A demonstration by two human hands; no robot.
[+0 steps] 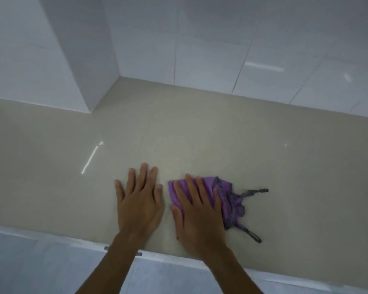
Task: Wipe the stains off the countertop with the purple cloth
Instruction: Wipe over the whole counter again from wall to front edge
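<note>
The purple cloth lies crumpled on the beige countertop, near its front edge, with grey stitched hems and two grey loops trailing to the right. My right hand presses flat on the cloth's left half, fingers spread over it. Just left of the cloth, my left hand rests flat on the bare counter with fingers apart and holds nothing. I cannot make out any distinct stain; only faint smears and light reflections show on the surface.
A white tiled wall runs along the back of the counter. A white column juts forward at the back left. Below the front edge are grey-white cabinet fronts with a small handle.
</note>
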